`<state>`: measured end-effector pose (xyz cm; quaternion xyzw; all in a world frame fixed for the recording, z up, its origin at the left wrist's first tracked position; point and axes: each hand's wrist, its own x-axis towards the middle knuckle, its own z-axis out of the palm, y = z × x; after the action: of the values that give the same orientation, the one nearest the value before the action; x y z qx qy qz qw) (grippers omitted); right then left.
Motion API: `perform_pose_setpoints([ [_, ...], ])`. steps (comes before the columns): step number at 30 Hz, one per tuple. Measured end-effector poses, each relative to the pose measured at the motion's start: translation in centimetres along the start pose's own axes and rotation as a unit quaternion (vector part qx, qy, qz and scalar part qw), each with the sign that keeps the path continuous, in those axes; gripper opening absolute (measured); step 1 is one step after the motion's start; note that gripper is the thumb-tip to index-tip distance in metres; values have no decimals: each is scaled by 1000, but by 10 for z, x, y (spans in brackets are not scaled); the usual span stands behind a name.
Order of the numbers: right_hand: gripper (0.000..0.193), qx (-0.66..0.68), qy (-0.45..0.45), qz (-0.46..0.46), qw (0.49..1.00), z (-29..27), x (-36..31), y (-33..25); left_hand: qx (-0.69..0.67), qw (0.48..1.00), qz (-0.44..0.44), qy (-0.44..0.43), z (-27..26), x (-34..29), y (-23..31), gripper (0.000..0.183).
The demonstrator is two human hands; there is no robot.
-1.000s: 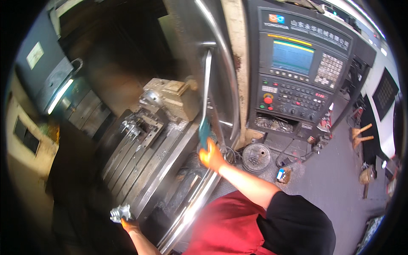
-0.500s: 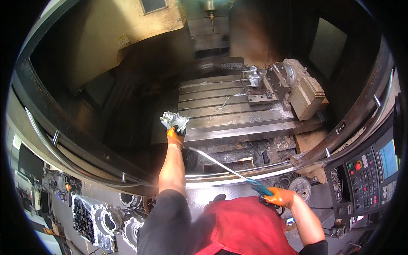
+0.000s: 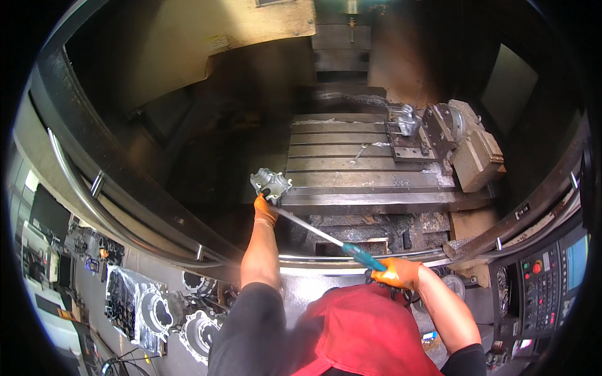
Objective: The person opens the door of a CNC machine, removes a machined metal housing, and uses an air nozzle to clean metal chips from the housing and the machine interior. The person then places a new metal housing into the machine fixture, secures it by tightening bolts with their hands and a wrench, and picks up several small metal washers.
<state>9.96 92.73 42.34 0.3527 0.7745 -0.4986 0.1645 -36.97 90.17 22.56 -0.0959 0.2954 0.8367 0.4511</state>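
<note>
My left hand, in an orange glove with dark fingertips, is closed on the lower edge of a silver metal casting. The casting has a scalloped rim and its hollow shows. In my right hand, also orange-gloved, is the teal grip of an air blow gun. Its long, thin metal nozzle points up and left, the tip close to the casting and my left fingers. Whether the tip touches cannot be made out. My right fingers are partly hidden behind the grip.
Inside the machine lies a slotted table with a small wrench. A fixture at its right holds another casting. A spindle tool hangs above. The control panel stands right; several castings lie lower left.
The casting has turned in my left hand, so its hollow shows more. My right hand has brought the blow gun up and left, its nozzle nearer the casting. The whole view has shifted.
</note>
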Motion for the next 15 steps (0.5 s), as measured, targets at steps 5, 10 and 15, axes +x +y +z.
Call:
perform_pose_setpoints([
  [5, 43, 12, -21, -15, 1000, 9, 21, -22, 61, 997, 34, 24, -39, -17, 60, 36],
  [10, 42, -46, 5, 28, 999, 1, 32, -6, 37, 999, 10, 22, -26, -27, 53, 37],
  [15, 48, -8, 44, 66, 997, -1, 31, -22, 26, 1000, 7, 2, -42, -19, 57, 29],
])
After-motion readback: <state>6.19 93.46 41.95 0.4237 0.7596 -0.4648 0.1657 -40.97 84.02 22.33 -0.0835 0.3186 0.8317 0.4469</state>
